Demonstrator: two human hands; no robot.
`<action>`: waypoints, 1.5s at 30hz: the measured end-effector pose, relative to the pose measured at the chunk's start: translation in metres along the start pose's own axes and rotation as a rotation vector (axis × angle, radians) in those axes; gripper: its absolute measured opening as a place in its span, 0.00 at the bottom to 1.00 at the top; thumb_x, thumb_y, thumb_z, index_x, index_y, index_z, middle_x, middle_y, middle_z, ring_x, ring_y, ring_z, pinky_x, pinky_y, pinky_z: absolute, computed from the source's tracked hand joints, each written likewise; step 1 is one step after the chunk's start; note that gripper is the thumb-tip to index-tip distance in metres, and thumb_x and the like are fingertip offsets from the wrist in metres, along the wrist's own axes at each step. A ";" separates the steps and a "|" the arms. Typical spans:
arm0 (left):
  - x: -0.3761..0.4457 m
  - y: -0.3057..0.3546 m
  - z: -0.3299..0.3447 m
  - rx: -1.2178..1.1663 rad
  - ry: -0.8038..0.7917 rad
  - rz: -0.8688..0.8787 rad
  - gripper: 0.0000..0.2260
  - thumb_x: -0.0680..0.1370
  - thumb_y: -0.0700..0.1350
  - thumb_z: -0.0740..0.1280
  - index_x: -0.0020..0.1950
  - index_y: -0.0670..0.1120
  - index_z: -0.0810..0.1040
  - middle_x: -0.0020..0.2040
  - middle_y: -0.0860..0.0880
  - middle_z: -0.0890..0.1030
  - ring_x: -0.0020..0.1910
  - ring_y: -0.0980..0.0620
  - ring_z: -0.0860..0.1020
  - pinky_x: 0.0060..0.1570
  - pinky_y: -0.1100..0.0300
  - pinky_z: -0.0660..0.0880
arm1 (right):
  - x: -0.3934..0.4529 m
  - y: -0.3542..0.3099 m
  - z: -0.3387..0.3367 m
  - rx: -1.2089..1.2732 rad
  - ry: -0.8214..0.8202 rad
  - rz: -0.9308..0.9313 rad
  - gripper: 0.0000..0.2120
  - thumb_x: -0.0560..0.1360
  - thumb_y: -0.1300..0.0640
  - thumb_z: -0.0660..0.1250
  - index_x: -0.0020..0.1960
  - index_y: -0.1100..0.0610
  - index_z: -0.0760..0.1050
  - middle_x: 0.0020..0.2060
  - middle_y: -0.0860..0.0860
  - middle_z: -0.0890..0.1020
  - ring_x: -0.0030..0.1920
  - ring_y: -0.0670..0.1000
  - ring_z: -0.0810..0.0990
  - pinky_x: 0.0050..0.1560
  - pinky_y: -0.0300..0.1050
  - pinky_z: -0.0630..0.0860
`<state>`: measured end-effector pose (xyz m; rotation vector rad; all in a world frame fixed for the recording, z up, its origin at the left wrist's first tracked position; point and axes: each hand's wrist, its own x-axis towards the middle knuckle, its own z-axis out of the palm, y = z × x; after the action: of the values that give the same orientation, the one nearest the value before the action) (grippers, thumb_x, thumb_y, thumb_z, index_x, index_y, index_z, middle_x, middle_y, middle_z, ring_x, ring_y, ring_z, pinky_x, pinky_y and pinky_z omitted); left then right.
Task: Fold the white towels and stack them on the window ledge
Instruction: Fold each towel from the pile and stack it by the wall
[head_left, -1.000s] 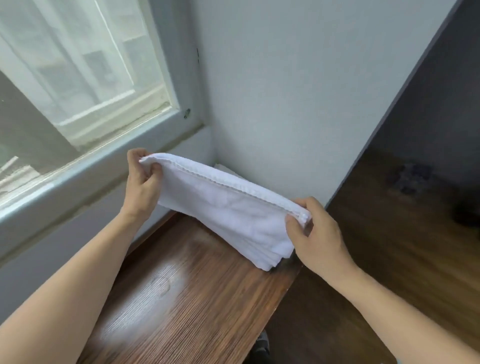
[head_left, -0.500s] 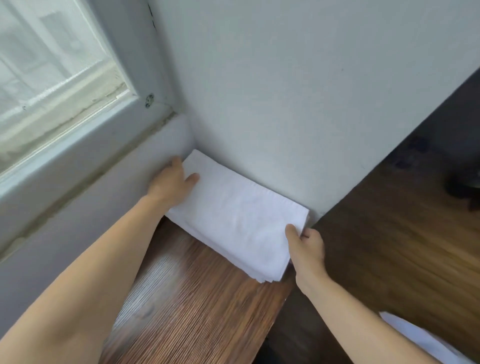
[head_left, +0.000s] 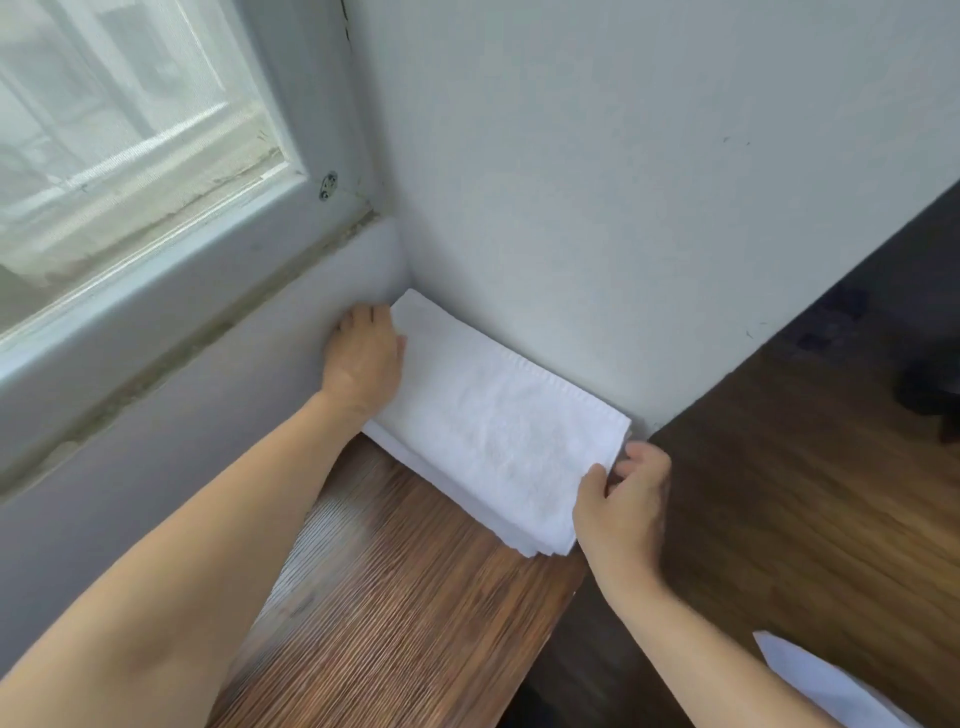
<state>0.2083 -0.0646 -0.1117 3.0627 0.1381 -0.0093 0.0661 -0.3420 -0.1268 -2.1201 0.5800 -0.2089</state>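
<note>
Slippage is being risked: the folded towels (head_left: 493, 431) are overhanging the ledge (head_left: 395, 587) end, where a nudge from the right hand (head_left: 623, 504), thumb curled over the top corner, could tip them. The left hand (head_left: 363, 364) is being pressed flat against the far end. White, textured layers are being kept squared in the wall corner.
</note>
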 end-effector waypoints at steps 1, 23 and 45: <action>-0.005 0.007 -0.003 0.011 0.055 0.079 0.19 0.84 0.45 0.63 0.71 0.36 0.70 0.66 0.35 0.74 0.63 0.34 0.74 0.61 0.42 0.70 | -0.003 -0.007 0.001 -0.055 0.042 -0.225 0.15 0.76 0.64 0.68 0.61 0.57 0.70 0.54 0.53 0.77 0.55 0.52 0.77 0.54 0.45 0.74; -0.011 0.020 0.020 -0.063 -0.359 0.195 0.46 0.73 0.79 0.47 0.85 0.57 0.41 0.85 0.51 0.39 0.83 0.44 0.35 0.80 0.44 0.35 | 0.049 -0.002 0.028 -0.946 -0.505 -0.759 0.37 0.83 0.37 0.39 0.85 0.56 0.39 0.84 0.59 0.44 0.84 0.58 0.40 0.83 0.56 0.41; -0.409 -0.198 -0.130 -0.012 0.334 -0.631 0.20 0.84 0.47 0.62 0.76 0.43 0.70 0.78 0.42 0.69 0.78 0.39 0.65 0.72 0.42 0.67 | -0.306 -0.227 0.119 -0.357 -0.867 -1.414 0.29 0.80 0.51 0.65 0.78 0.59 0.66 0.76 0.60 0.69 0.74 0.62 0.71 0.69 0.60 0.71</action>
<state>-0.2165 0.1055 0.0064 2.8363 1.0974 0.4580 -0.0858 0.0017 0.0083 -2.2852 -1.5104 0.0802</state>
